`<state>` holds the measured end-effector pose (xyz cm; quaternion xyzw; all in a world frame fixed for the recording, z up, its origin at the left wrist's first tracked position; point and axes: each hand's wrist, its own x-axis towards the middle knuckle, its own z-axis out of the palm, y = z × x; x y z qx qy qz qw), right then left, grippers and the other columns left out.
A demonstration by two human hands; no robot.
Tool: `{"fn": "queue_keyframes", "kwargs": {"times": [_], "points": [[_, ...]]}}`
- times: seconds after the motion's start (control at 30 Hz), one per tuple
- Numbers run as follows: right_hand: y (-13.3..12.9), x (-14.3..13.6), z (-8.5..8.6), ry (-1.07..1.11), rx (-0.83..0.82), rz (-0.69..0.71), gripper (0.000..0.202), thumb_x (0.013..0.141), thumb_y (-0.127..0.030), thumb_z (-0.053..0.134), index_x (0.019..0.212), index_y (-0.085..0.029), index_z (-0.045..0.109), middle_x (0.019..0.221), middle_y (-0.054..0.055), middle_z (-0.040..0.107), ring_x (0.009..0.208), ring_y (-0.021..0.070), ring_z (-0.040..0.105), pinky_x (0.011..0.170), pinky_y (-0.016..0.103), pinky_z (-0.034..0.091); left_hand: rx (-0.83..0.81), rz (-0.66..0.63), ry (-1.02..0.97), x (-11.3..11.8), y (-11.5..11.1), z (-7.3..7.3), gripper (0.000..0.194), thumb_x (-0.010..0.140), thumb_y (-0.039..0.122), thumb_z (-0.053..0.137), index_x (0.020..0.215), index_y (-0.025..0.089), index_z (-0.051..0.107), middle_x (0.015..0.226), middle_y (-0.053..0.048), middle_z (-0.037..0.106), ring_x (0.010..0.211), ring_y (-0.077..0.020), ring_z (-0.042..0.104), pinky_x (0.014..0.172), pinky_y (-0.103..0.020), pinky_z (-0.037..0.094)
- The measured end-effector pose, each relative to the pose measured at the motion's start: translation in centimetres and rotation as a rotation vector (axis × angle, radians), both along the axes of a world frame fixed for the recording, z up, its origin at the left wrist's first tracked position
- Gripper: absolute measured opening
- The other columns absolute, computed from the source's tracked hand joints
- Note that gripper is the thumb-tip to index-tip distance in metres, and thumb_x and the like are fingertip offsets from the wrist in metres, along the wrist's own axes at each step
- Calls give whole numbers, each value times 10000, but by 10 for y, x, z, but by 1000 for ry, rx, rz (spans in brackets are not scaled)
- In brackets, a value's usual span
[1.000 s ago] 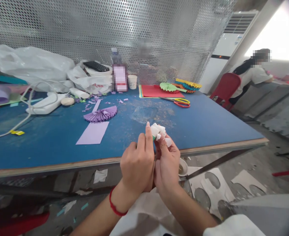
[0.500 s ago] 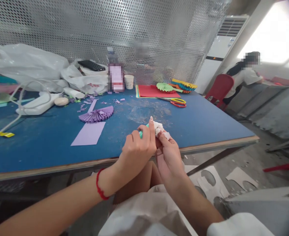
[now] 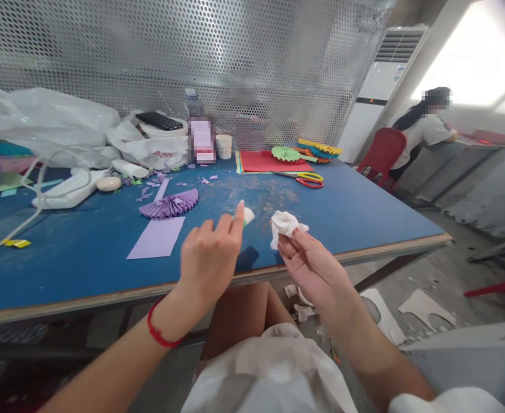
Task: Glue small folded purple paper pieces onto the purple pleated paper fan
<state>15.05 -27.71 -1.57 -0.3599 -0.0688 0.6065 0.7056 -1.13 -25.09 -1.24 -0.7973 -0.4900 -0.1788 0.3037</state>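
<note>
My left hand point(image 3: 211, 249) is over the table's front part, its fingers curled round a small white and green object point(image 3: 247, 215) that is mostly hidden behind them; the index finger points up. To its right, my right hand point(image 3: 312, 261) pinches a crumpled white tissue point(image 3: 285, 223) between thumb and fingers. Left of my left hand, a pleated purple paper fan point(image 3: 170, 204) lies on the table beside a flat purple sheet point(image 3: 157, 238).
On the blue table point(image 3: 84, 252) are scissors point(image 3: 309, 179), red paper point(image 3: 256, 162), a green fan point(image 3: 287, 153), a paper cup point(image 3: 224, 146), a phone point(image 3: 202, 140) and a white power strip point(image 3: 69, 188). A person point(image 3: 424, 126) sits at the right behind.
My hands have moved apart, the left one leftward with the white and green object, the right one rightward with the tissue. The view has shifted slightly.
</note>
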Motion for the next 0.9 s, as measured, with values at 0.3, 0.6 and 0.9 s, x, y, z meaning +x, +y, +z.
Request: {"fn": "queue_keyframes", "kwargs": {"times": [0.3,0.6,0.9], "points": [[-18,14,5,4,81,35,95,903,-207,704,986,-202,750,1085,64,808,955,155,783,793,225,642,-705,-386,-1310,-18,-33,-16,662,847,414,781,1430,234,525,969,-42,791,721,-160,686,601,-224,506],[-32,5,9,-309,367,-141,221,786,-320,853,956,-256,729,1063,12,802,1014,179,770,949,301,600,-1153,-761,-1751,-11,-57,-28,281,819,342,833,1037,225,701,992,-45,784,683,-119,643,670,-232,523],[-35,0,22,-600,541,139,95,921,-333,717,936,-265,653,1023,19,792,1018,194,746,908,347,580,-1332,-784,-1773,-7,-62,-31,314,765,383,860,1006,217,746,844,-29,686,649,-131,600,580,-230,502]]}}
